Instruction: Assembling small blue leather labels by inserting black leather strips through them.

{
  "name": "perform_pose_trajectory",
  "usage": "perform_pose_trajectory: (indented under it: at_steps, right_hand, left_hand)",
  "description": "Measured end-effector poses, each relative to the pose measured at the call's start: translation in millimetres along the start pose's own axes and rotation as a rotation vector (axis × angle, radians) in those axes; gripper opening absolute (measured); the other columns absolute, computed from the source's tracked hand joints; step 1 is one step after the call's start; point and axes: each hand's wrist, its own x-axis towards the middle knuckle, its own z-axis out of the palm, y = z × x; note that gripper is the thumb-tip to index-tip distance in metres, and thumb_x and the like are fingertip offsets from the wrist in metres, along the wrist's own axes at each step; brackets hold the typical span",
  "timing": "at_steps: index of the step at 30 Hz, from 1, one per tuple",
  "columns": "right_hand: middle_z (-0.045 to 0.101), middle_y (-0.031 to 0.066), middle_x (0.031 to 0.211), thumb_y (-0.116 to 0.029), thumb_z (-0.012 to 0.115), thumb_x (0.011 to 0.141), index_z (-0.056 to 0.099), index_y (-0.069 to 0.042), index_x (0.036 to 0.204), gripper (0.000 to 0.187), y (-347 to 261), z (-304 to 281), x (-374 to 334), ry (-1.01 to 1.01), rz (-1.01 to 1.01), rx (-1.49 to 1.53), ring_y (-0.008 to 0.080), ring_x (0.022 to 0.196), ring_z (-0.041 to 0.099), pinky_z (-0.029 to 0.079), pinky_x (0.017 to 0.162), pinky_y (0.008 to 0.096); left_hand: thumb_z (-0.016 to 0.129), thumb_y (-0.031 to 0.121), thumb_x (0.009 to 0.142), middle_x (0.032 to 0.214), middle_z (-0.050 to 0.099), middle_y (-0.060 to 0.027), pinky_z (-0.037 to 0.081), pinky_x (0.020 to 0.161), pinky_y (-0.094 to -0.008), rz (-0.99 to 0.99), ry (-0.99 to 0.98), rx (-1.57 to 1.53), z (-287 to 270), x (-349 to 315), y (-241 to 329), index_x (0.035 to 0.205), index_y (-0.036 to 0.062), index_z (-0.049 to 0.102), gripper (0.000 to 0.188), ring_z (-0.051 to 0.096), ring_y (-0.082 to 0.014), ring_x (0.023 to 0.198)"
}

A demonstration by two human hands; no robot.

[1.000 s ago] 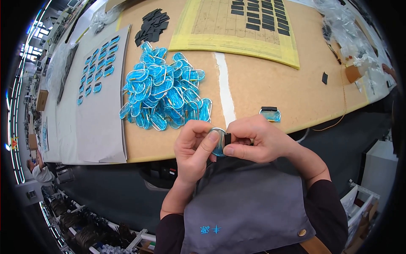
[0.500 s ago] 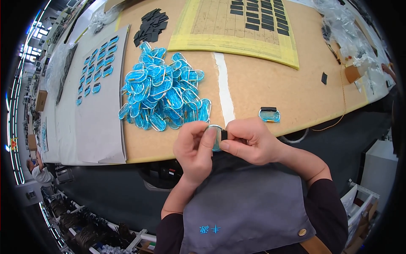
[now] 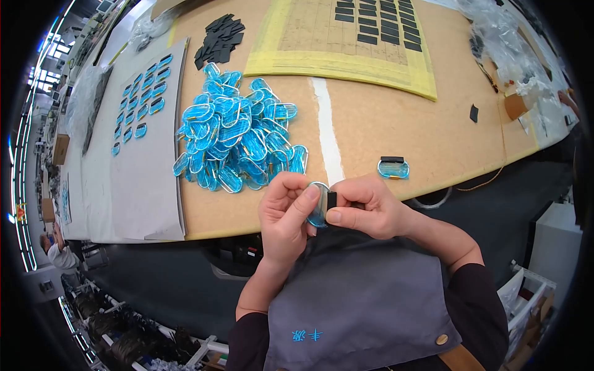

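Just off the table's front edge, my left hand [image 3: 287, 209] pinches an oval metal ring wrapped in blue film [image 3: 318, 207], held upright. On its right side sits a black strip [image 3: 331, 201], pressed between the fingertips of my right hand [image 3: 370, 207]. The strip seems folded over the ring's edge; its back is hidden. A second blue-wrapped ring [image 3: 393, 169] with a black strip [image 3: 391, 159] along its far edge lies on the table to the right. Beyond my left hand spreads a heap of blue-wrapped rings [image 3: 238, 133].
Several ring pieces with black strips stand in rows on a grey board [image 3: 151, 185] at left. Loose black strips [image 3: 219, 38] are piled at the back. A yellow-taped panel [image 3: 346, 77] carries more strips. One strip [image 3: 474, 113] and clear plastic bags [image 3: 504, 46] lie at right.
The held ring has turned a little, showing more of its blue face and lower end. Both hands have shifted slightly, and more of the black strip shows.
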Motion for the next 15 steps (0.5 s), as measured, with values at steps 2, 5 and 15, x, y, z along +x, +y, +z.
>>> perform_pose_trajectory:
  at_steps: [2, 5, 15]
  right_hand:
    - [0.047, -0.005, 0.061, -0.013, 0.065, 0.09, 0.052, -0.004, 0.07, 0.025, -9.2, -4.9, 0.2, -0.032, 0.014, -0.058, 0.0017, 0.057, 0.038, 0.03, 0.049, 0.0217]
    - [0.046, -0.0034, 0.059, -0.011, 0.064, 0.087, 0.052, -0.003, 0.069, 0.024, -19.4, -9.8, 4.1, -0.065, 0.011, -0.155, 0.0024, 0.056, 0.04, 0.031, 0.048, 0.0234]
    - [0.04, 0.0041, 0.055, -0.005, 0.07, 0.074, 0.049, -0.005, 0.062, 0.025, -21.4, -4.9, 13.3, 0.064, -0.562, -0.56, 0.0207, 0.049, 0.042, 0.029, 0.045, 0.0331]
  left_hand:
    - [0.059, 0.008, 0.094, 0.076, 0.061, -0.0009, 0.038, 0.043, -0.0158, 0.054, -0.002, 0.162, 3.1, -2.5, 2.0, 0.099, 0.0029, 0.056, 0.008, 0.05, -0.0012, 0.055]
    - [0.06, 0.007, 0.094, 0.076, 0.06, 0.0, 0.039, 0.044, -0.0154, 0.126, -0.033, 0.193, 1.4, -2.1, 2.3, 0.1, 0.0024, 0.056, 0.008, 0.05, -0.0006, 0.058]
    - [0.064, -0.001, 0.089, 0.077, 0.061, -0.0035, 0.037, 0.047, -0.0208, 0.569, -0.022, 0.689, -2.0, -13.5, 4.7, 0.099, 0.0008, 0.059, 0.011, 0.053, -0.0068, 0.059]
